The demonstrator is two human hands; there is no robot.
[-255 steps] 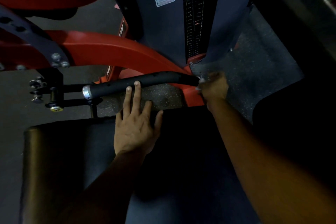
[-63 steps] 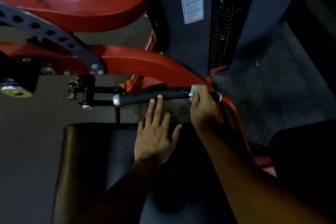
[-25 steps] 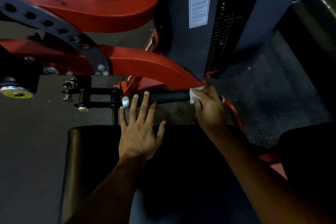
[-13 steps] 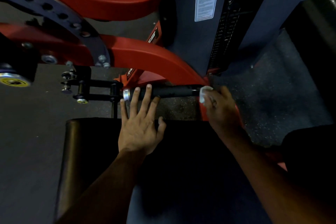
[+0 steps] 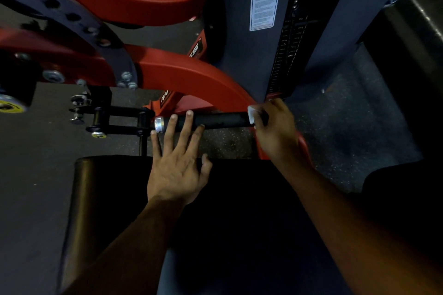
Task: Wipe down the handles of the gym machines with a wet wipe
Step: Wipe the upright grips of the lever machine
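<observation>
Since half a second ago the right hand (image 5: 275,132) has edged a little further toward the right end of the black handle (image 5: 220,120), fingers curled over it and pinching the white wet wipe (image 5: 251,112) against the grip — right beside the red frame (image 5: 191,72). Left hand (image 5: 176,165) lies flat, fingers straight — fingertips resting on the handle near its silver cap (image 5: 159,124), palm over the black seat pad (image 5: 107,199).
</observation>
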